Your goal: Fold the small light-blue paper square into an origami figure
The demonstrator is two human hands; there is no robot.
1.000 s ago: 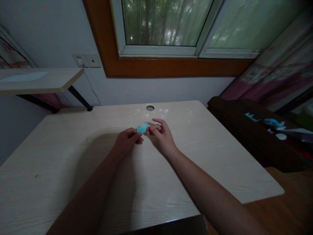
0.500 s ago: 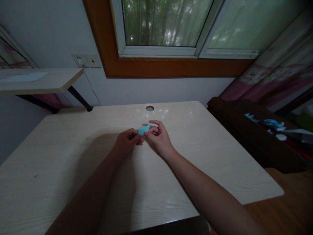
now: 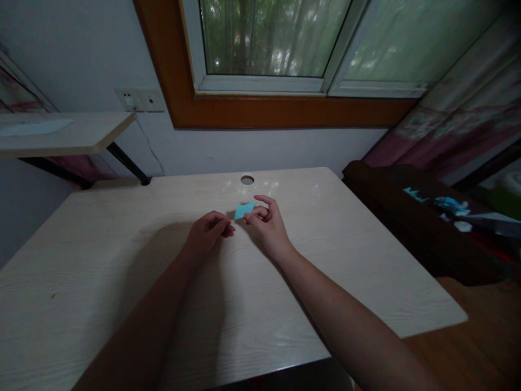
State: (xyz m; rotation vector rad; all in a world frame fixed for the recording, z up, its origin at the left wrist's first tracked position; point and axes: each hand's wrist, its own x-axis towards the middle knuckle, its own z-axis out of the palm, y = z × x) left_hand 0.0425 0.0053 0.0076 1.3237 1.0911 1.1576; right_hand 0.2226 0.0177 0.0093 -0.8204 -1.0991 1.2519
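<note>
My right hand (image 3: 271,225) pinches a small light-blue piece of paper (image 3: 244,210) between thumb and fingers, its index finger raised and curved above. The paper is held by its right end, over the desk; its left part shows as a flat slanted shape. Just left of it is my left hand (image 3: 209,231), fingers curled and thumb against the index finger. A narrow gap separates its fingertips from the paper, and I see nothing in them.
Both forearms reach over a pale wood-grain desk (image 3: 285,315) with a round cable hole (image 3: 247,180) near its back edge. A raised shelf (image 3: 81,138) on black legs stands at left. To the right is dark brown furniture (image 3: 378,217) with several items on it.
My left hand has let go of the paper's left end and drawn slightly left and down. My right hand, keeping its pinch, has moved the paper a little right and up.
</note>
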